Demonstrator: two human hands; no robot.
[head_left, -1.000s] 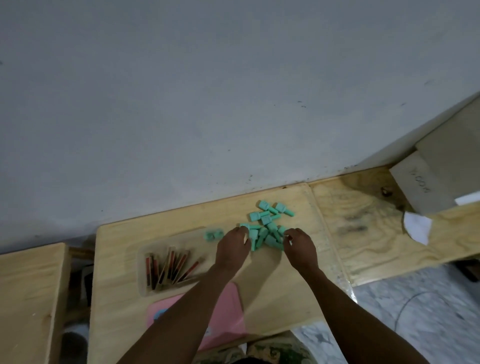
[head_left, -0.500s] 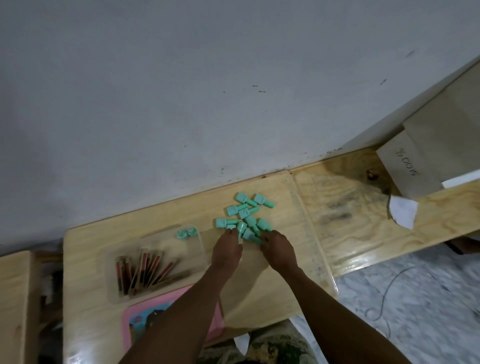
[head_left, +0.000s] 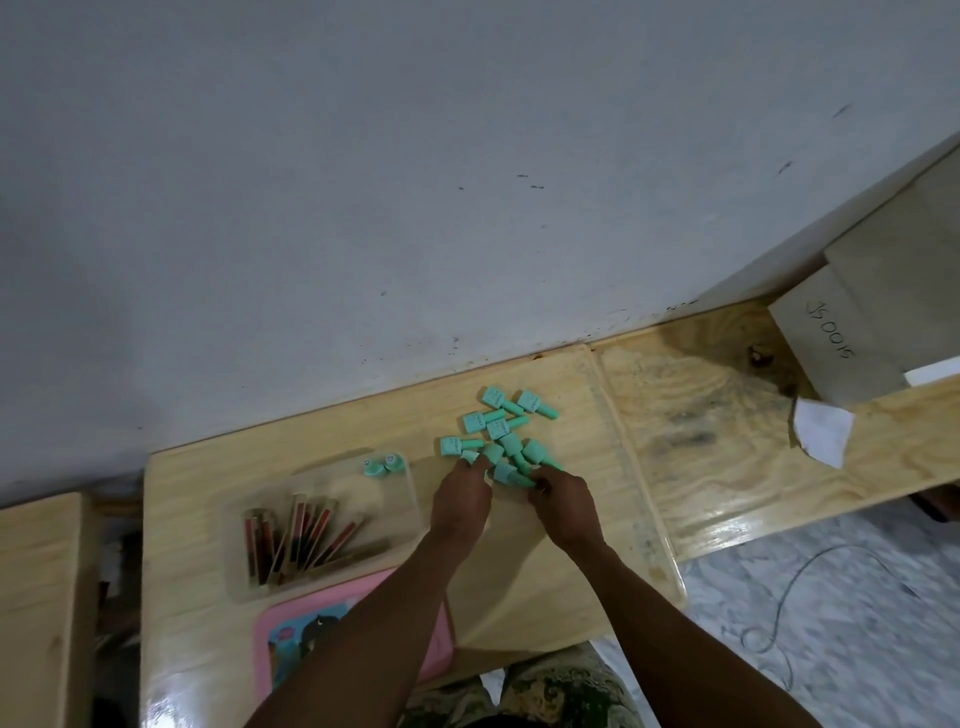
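Teal pieces (head_left: 498, 431) lie heaped mid-desk (head_left: 545, 561), both hands at the heap's near edge. Left hand (head_left: 461, 499): fingertips on one piece, grip can't tell. Right hand (head_left: 566, 501) pinches another. Prob. light, stiff, slick plastic; take by square head, not stem.

Left hand (head_left: 461, 499) beside right hand (head_left: 563, 501)

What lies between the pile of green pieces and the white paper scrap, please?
Only bare, stained wood and the joint between two tabletops, per the head view.
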